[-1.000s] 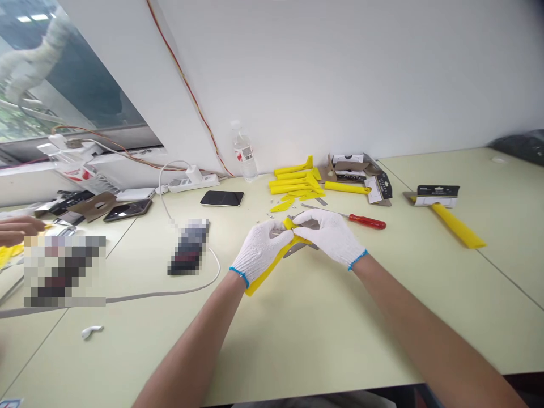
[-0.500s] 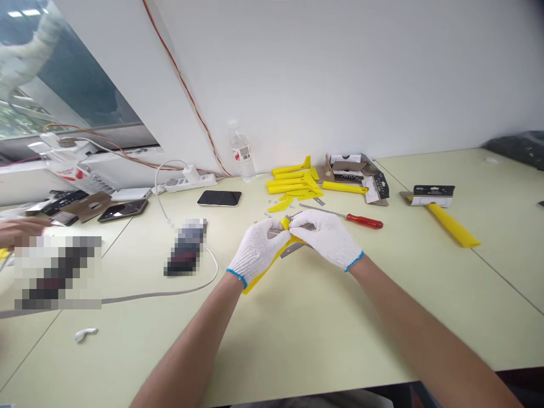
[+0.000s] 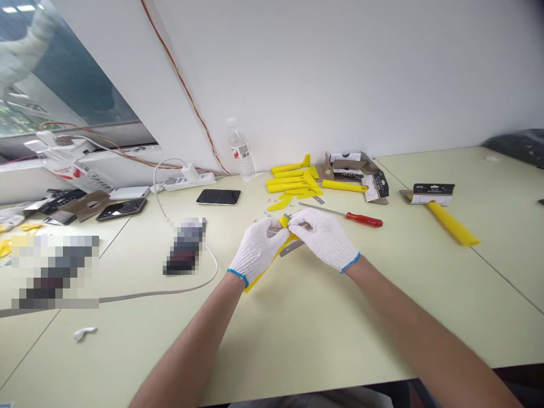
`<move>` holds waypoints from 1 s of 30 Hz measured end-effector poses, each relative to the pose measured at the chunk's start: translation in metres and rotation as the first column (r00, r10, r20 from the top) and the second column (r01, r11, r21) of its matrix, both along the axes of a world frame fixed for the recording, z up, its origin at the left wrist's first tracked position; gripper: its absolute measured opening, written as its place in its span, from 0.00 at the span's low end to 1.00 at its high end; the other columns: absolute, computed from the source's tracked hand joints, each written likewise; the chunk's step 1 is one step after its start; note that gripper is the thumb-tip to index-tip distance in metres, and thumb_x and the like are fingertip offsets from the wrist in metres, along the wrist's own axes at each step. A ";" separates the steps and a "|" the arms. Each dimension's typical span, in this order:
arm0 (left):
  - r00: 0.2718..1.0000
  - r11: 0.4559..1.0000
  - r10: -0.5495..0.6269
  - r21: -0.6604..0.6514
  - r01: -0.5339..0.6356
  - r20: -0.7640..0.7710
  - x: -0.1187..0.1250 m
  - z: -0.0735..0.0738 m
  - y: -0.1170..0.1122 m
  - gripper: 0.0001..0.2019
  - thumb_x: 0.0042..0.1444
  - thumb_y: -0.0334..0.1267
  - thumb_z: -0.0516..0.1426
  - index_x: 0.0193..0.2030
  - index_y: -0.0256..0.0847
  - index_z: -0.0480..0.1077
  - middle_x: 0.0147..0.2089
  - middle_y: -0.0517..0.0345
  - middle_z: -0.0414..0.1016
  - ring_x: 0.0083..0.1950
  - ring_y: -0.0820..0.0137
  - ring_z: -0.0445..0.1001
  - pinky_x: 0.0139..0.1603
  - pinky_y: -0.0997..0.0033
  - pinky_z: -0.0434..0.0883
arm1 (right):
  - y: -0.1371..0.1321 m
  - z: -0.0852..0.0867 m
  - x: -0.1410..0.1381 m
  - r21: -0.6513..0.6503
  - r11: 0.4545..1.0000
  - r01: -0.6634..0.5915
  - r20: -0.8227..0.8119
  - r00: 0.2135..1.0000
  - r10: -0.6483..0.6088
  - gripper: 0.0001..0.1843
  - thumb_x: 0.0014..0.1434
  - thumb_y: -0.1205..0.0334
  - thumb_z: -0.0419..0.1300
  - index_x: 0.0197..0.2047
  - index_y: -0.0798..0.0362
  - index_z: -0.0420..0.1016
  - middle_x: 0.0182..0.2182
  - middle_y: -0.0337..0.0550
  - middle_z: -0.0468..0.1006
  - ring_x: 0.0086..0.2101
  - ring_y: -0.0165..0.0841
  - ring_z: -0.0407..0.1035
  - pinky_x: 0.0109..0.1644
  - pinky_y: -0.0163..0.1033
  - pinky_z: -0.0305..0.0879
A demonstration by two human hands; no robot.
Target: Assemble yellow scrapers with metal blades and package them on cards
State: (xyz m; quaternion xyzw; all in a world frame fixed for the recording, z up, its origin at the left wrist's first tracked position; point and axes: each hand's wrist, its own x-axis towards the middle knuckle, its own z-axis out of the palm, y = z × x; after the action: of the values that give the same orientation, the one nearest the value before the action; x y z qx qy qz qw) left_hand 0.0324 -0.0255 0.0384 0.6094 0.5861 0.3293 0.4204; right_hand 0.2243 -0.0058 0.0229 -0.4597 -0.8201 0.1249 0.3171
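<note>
My left hand [image 3: 258, 247], in a white knitted glove, is wrapped round a yellow scraper [image 3: 255, 279], whose handle runs back under the palm. The scraper's head [image 3: 284, 221] sticks up past the thumb, with a bit of grey metal at its tip. Closed in a pinch, my gloved right hand [image 3: 322, 235] meets the head; what lies between its fingertips is too small to make out. Below the hands shows a flat grey blade [image 3: 291, 247]. Just beyond lie loose yellow plates [image 3: 279, 204], tiny screws and a screwdriver [image 3: 364, 220] with a red grip.
Several yellow scraper handles [image 3: 291, 184] lie by the wall, beside open packaging [image 3: 352, 170]. A packaged scraper [image 3: 453, 222] rests at right. A water bottle [image 3: 241, 152], a phone [image 3: 219, 197], a white cable [image 3: 215, 260] and an earphone [image 3: 85, 333] are to the left.
Another person's hand at the far left has gone out of view. My right hand has shifted slightly left, still pinching at the scraper head; my left hand keeps its hold.
</note>
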 end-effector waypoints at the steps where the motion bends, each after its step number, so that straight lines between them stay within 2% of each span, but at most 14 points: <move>1: 1.000 1.000 0.005 -0.001 -0.005 -0.015 0.000 0.000 0.000 0.16 0.59 0.53 0.63 0.41 0.41 0.79 0.39 0.56 0.83 0.41 0.64 0.80 0.34 0.72 0.70 | 0.000 0.000 0.000 -0.001 1.000 0.000 0.000 1.000 0.000 0.17 0.73 0.54 0.59 0.59 0.52 0.75 0.57 0.50 0.76 0.50 0.38 0.75 0.54 0.49 0.76; 8: 1.000 1.000 0.017 0.008 -0.017 -0.004 0.002 -0.002 -0.001 0.13 0.59 0.51 0.63 0.40 0.44 0.79 0.40 0.59 0.84 0.44 0.63 0.81 0.36 0.72 0.71 | 0.000 -0.002 -0.001 -0.023 1.000 -0.009 -0.038 0.999 0.008 0.17 0.73 0.54 0.59 0.59 0.52 0.75 0.57 0.50 0.76 0.50 0.38 0.75 0.54 0.49 0.76; 15: 0.994 0.998 0.037 0.047 -0.032 -0.099 0.001 -0.004 0.002 0.14 0.59 0.50 0.63 0.44 0.42 0.79 0.42 0.56 0.84 0.42 0.64 0.80 0.40 0.68 0.71 | -0.003 -0.004 -0.002 -0.094 0.995 0.012 -0.118 0.993 -0.024 0.17 0.73 0.54 0.58 0.59 0.52 0.75 0.56 0.50 0.76 0.50 0.38 0.75 0.54 0.49 0.76; 18: 0.993 0.998 0.042 0.055 -0.036 -0.112 0.001 -0.004 0.002 0.13 0.60 0.48 0.63 0.45 0.43 0.79 0.40 0.57 0.84 0.41 0.66 0.80 0.38 0.70 0.71 | -0.004 -0.003 -0.003 -0.139 0.990 0.020 -0.158 0.987 -0.042 0.16 0.74 0.54 0.58 0.59 0.52 0.75 0.56 0.50 0.76 0.50 0.37 0.75 0.54 0.49 0.76; 22: 0.996 0.999 0.036 0.035 -0.033 -0.086 0.003 -0.005 0.000 0.14 0.61 0.50 0.61 0.43 0.42 0.77 0.37 0.58 0.83 0.37 0.67 0.80 0.34 0.72 0.69 | -0.005 -0.001 -0.002 -0.206 0.978 0.015 -0.209 0.976 -0.059 0.18 0.72 0.54 0.60 0.59 0.53 0.75 0.56 0.50 0.76 0.50 0.38 0.75 0.54 0.50 0.76; 26: 0.999 0.999 0.030 -0.010 -0.030 -0.032 0.006 -0.003 -0.002 0.14 0.60 0.50 0.61 0.41 0.40 0.75 0.39 0.58 0.83 0.37 0.68 0.80 0.34 0.74 0.71 | -0.004 0.002 -0.002 -0.269 0.963 0.010 -0.255 0.964 -0.081 0.19 0.71 0.53 0.62 0.59 0.54 0.74 0.55 0.50 0.77 0.49 0.39 0.75 0.53 0.50 0.76; 30: 0.999 0.996 0.014 -0.083 -0.009 0.051 0.008 0.002 -0.003 0.12 0.60 0.46 0.59 0.39 0.39 0.73 0.36 0.57 0.82 0.33 0.71 0.78 0.30 0.76 0.69 | -0.004 0.003 -0.005 -0.318 0.948 0.005 -0.296 0.950 -0.104 0.14 0.71 0.55 0.61 0.53 0.54 0.78 0.49 0.48 0.80 0.44 0.35 0.76 0.50 0.45 0.77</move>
State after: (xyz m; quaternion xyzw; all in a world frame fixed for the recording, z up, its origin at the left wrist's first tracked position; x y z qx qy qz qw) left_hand 0.0405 -0.0286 0.0404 0.5793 0.5917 0.3228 0.4584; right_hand 0.2194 -0.0094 0.0254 -0.5017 -0.7169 0.3147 0.3678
